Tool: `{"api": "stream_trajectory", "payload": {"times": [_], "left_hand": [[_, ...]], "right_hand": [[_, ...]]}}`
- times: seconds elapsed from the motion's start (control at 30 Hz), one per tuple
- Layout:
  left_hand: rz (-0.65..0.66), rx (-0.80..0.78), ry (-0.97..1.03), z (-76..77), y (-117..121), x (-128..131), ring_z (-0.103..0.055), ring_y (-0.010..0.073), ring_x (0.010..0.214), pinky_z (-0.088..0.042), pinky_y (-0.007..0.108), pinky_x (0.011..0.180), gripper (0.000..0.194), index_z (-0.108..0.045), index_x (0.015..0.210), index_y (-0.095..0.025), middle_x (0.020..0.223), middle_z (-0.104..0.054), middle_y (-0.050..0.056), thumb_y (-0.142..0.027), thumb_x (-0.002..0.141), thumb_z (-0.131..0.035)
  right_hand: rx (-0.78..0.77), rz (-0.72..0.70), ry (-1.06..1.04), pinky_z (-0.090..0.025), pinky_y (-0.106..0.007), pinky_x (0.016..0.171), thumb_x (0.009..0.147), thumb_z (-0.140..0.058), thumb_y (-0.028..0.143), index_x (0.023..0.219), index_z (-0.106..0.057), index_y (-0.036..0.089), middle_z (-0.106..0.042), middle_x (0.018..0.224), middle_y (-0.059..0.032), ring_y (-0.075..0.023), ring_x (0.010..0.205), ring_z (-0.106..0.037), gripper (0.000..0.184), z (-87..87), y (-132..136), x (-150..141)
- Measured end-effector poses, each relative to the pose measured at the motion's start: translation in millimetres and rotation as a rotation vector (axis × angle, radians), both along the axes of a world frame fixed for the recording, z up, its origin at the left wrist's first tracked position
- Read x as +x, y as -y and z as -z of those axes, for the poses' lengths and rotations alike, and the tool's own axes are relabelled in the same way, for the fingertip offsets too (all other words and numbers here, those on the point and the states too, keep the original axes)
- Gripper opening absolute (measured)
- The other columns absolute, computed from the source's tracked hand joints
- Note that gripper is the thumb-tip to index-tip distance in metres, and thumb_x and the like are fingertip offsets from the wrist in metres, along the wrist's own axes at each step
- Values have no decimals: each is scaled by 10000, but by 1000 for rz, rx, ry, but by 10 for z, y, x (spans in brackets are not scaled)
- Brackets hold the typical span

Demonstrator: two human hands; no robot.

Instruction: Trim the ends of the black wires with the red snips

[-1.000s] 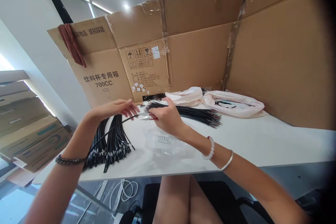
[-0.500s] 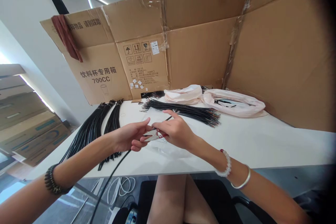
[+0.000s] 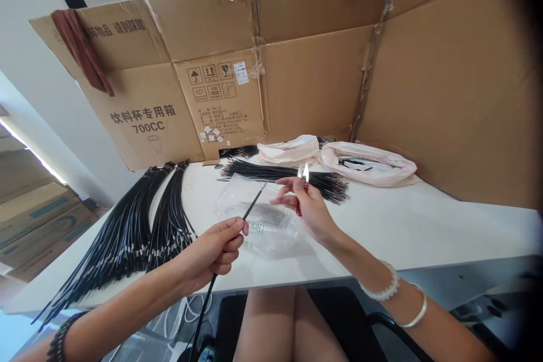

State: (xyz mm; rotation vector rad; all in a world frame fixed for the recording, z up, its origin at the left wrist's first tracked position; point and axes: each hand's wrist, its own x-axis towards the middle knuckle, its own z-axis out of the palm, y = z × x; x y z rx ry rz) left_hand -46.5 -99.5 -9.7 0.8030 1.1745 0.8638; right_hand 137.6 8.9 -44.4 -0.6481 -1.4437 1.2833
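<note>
- Head view: our left hand pinches one cable over the surface's front edge; our right hand grips a lit lighter.
- We'd judge it best to keep the flame just brushing the cable tip, clear of the plastic bag beneath.

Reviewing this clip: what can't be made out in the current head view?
- Lighter in the right hand: body mostly wrapped by fingers; only the flame and a red sliver show.
- Black cord in the left hand: lower end runs below the table edge, out of sight.
- Contents of the clear bag: blurred by glare.
- Small print on the cardboard box: too small to read.
- Right edge: dark vignette.
</note>
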Motion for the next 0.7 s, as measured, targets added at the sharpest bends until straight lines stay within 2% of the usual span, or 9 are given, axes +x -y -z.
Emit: {"api": "stream_trajectory", "payload": {"times": [0.07,0.13,0.23,0.33,0.5,0.7], "left_hand": [[-12,-19,-11,38,-12,-4,-42,7,424,-32,130,360,338,-409,785,-204,538,-140,-104,-467,814,-619],[-27,-32,-21,57,-10,-1,-40,13,428,-33,133,364,276,-404,791,-203,543,-137,-99,-433,877,-531],[-46,-46,-31,55,-6,11,-30,16,431,-26,139,369,257,-398,795,-202,550,-121,-97,-421,912,-467],[-53,-64,-33,44,-9,20,-26,15,432,-19,142,373,259,-396,790,-200,554,-108,-97,-417,917,-458],[-78,-68,-33,63,-17,-1,-21,22,441,-15,142,375,234,-401,802,-202,558,-102,-92,-393,937,-415],[-106,-63,-26,115,-64,-31,-15,21,444,-14,137,374,231,-395,800,-203,561,-96,-93,-387,938,-415]], "right_hand": [[-138,-30,8,-581,-279,770,1015,-301,353,992,-570,134,-654,1029,-107,-126,760,-706,347,-15,-51,-88],[-247,-31,26,-582,-236,705,1019,-297,314,1043,-564,125,-635,1161,-144,-128,774,-716,328,-14,-97,-158],[-344,-33,75,-544,-188,541,1008,-365,297,1129,-543,103,-666,1109,-168,-120,613,-699,290,16,-151,-219],[-370,-54,114,-515,-166,479,983,-442,253,1186,-542,94,-680,1095,-170,-115,555,-685,276,41,-173,-259],[-354,-80,137,-532,-173,506,969,-466,212,1322,-505,109,-647,1197,-180,-109,564,-687,369,32,-127,-317],[-321,-74,135,-568,-224,715,991,-404,215,1301,-523,104,-622,1248,-172,-115,759,-714,350,65,-50,-349]]}}
